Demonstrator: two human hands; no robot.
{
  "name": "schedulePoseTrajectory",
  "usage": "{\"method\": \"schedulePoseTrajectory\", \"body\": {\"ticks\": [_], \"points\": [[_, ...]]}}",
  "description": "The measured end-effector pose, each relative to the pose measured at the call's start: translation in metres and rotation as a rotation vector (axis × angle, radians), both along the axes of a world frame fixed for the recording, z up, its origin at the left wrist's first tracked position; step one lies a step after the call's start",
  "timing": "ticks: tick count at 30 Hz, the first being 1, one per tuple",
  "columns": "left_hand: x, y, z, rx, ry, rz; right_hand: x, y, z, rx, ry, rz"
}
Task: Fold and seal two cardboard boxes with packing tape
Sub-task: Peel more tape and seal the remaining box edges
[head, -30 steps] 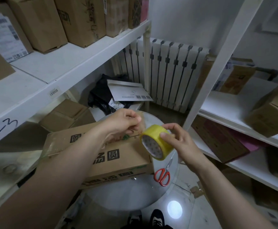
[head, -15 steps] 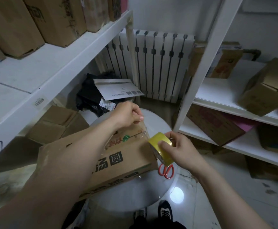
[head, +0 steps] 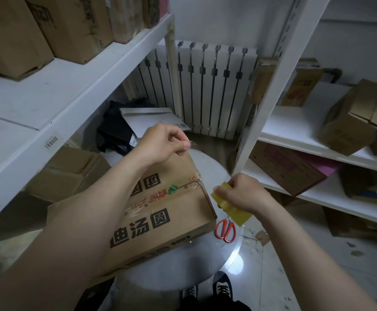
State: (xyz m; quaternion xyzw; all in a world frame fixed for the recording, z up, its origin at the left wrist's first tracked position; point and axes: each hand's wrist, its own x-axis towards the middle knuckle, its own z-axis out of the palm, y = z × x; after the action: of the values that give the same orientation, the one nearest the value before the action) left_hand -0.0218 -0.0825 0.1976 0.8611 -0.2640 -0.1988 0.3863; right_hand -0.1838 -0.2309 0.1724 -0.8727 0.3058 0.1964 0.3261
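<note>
**A:** where's everything sitting rn?

**B:** cardboard box (head: 174,205) lies flat on the round table (head: 183,265), flaps closed, old clear tape wrinkled along its seam. Left hand (head: 162,144) is up at 12 o'clock over the box's far edge, thumb and finger pinched on the loose tape end (head: 192,143).

**A:** and the roll?

**B:** right hand (head: 243,194) wraps around the yellow tape roll (head: 230,206) at 3 o'clock, just off the box's right edge. Red scissors (head: 225,227) lie on the table right below it.
</note>
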Motion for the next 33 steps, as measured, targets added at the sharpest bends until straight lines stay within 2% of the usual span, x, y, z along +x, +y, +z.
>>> {"method": "schedulePoseTrajectory", "body": {"ticks": [4, 6, 8, 12, 15, 17, 20, 24, 27, 30, 33], "points": [[0.009, 0.004, 0.002, -0.021, 0.011, 0.033, 0.005, -0.002, -0.011, -0.068, 0.027, 0.001], [0.015, 0.006, -0.008, -0.013, 0.026, 0.079, 0.003, -0.002, -0.013, -0.033, -0.029, -0.014], [0.022, 0.010, -0.021, 0.035, 0.045, 0.126, -0.005, -0.003, -0.016, 0.135, -0.182, -0.053], [0.031, 0.016, -0.043, 0.071, 0.090, 0.239, -0.024, -0.003, -0.022, 0.661, -0.517, -0.191], [0.030, 0.019, -0.055, 0.111, 0.103, 0.249, -0.028, 0.003, -0.023, 0.857, -0.630, -0.273], [0.029, 0.017, -0.058, 0.100, 0.108, 0.246, -0.028, 0.006, -0.021, 0.770, -0.568, -0.230], [0.034, 0.012, -0.050, 0.083, -0.004, 0.262, -0.035, 0.008, -0.027, 0.558, -0.352, -0.126], [0.048, 0.010, -0.039, 0.049, -0.046, 0.264, -0.041, 0.007, -0.034, 0.358, -0.132, -0.168], [0.053, 0.006, -0.044, 0.048, -0.074, 0.246, -0.040, 0.007, -0.033, 0.138, -0.006, 0.004], [0.058, -0.001, -0.052, 0.075, -0.104, 0.207, -0.041, 0.011, -0.034, 0.085, 0.089, 0.044], [0.062, -0.005, -0.063, 0.151, -0.084, 0.189, -0.041, 0.016, -0.038, 0.067, 0.078, 0.005]]}}
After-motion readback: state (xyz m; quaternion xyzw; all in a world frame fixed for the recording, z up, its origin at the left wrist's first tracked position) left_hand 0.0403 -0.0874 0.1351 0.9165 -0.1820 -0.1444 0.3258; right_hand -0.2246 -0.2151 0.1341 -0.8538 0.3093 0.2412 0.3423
